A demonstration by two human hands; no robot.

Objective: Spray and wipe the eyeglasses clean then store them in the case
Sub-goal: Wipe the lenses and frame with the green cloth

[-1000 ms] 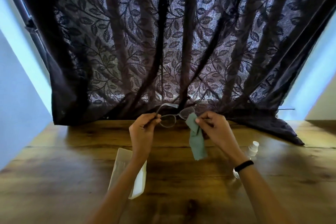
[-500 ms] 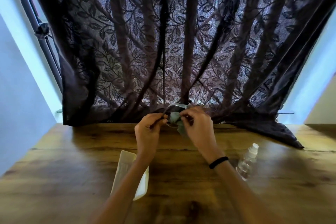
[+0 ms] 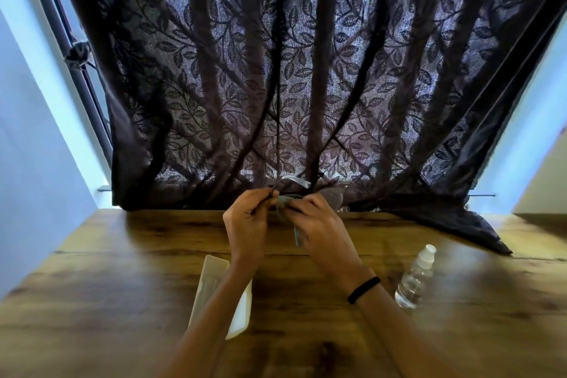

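Observation:
I hold the eyeglasses (image 3: 294, 182) up above the far part of the wooden table (image 3: 122, 270). My left hand (image 3: 247, 221) pinches the frame at its left side. My right hand (image 3: 317, 224) pinches a grey-green cloth (image 3: 283, 202) around a lens, and a strip of the cloth hangs down between my hands. Only a pale temple arm and part of one lens show; the rest is hidden by my fingers. The white glasses case (image 3: 211, 282) lies open on the table under my left forearm. A clear spray bottle (image 3: 415, 279) stands to the right.
A dark leaf-patterned curtain (image 3: 306, 70) hangs right behind my hands, and its hem spills onto the table's far right corner (image 3: 460, 224). Pale walls flank the table on both sides.
My right hand brought the cloth from hanging loose at the right lens onto the lens next to my left hand and keeps pinching it there. The view tilted up slightly.

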